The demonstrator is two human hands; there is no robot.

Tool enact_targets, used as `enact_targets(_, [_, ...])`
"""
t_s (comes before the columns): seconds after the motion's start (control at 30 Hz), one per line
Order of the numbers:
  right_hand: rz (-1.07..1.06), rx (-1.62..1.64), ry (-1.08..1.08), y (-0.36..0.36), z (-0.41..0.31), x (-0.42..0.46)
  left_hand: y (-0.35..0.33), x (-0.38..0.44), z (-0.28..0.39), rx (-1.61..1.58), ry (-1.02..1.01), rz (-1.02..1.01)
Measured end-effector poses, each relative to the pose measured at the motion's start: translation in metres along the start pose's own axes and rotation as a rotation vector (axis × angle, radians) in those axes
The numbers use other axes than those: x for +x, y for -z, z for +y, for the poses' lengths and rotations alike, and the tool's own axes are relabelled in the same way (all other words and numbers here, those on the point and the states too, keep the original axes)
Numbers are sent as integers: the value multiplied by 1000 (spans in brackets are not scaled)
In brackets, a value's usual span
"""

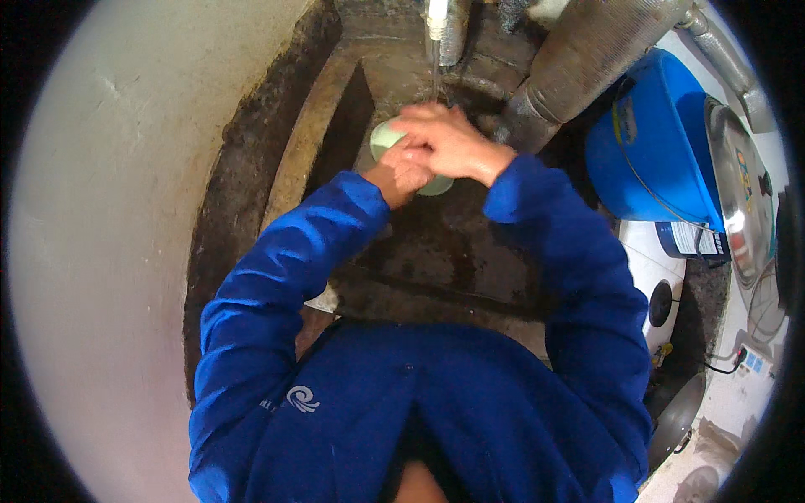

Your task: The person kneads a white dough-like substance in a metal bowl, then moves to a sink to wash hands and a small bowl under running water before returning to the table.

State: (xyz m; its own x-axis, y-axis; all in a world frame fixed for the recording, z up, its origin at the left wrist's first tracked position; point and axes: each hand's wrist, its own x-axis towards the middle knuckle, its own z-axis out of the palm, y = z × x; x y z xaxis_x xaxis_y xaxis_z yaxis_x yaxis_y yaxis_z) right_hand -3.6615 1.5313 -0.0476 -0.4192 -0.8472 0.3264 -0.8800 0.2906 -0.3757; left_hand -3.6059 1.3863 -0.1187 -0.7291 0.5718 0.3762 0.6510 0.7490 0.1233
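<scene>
My left hand (402,166) and my right hand (448,139) meet over a stone or concrete sink, the right lying partly on top of the left. Beneath them shows a pale green round item (385,138), probably a bowl, mostly covered by the hands. From the white-tipped tap (436,22) a thin stream of water falls just beyond my fingers. The hands are slightly blurred, and whether either one grips something between them is hidden.
The sink's raised rim (292,170) runs along the left, beside a plastered wall (107,220). Foil-wrapped pipes (597,56) slant in at the upper right. Farther right stand a blue bucket (648,144), a metal lid (742,188), a wok (679,418) and a power strip (755,363).
</scene>
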Motion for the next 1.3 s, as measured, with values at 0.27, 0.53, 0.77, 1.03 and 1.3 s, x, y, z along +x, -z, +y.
enact_targets(0.27, [-50, 211, -349, -37, -1, -7, 26, 14, 43, -282, 378, -155])
enact_targets(0.53, [-132, 434, -438, -35, 18, 1, 4, -4, 19, -42, -55, -119])
enact_targets(0.77, [106, -138, -39, -53, -12, 13, -11, 1, -24, -276, 6, 58])
enact_targets(1.03, [328, 339, -546, 34, 63, 50, 22, 67, -35, -260, 666, -204])
enact_targets(1.3, [545, 254, -237, 156, -2, 66, 6, 51, -23, -138, 674, -47])
